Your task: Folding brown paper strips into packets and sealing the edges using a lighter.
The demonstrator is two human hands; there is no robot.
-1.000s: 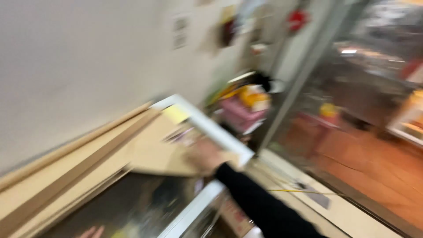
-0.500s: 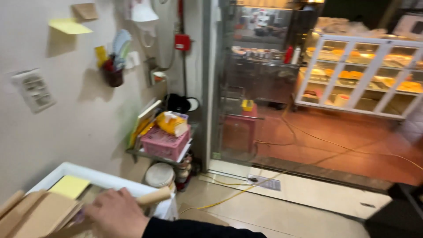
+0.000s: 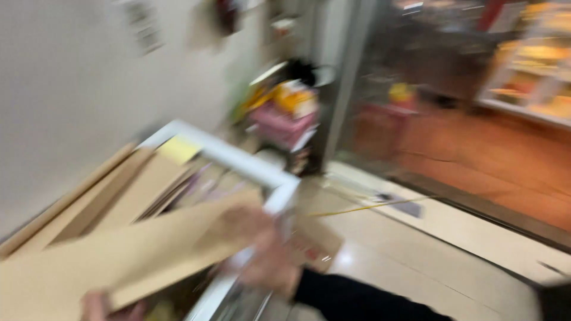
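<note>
View swung down since earlier; right hand point(image 3: 262, 255) now grips cardboard sheet point(image 3: 119, 255) over white-rimmed freezer chest point(image 3: 279, 184) by wall. Left hand point(image 3: 98, 306) cut off, fingers' state unclear. Tiled floor point(image 3: 416, 261) right; heavy blur.

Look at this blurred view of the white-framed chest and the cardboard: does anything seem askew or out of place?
A flat cardboard sheet lies tilted across the white-framed chest, overhanging its edge, with the right hand on it. More cardboard pieces lean unevenly by the wall. A yellow cord trails over the floor. Blur hides any finer damage.
</note>
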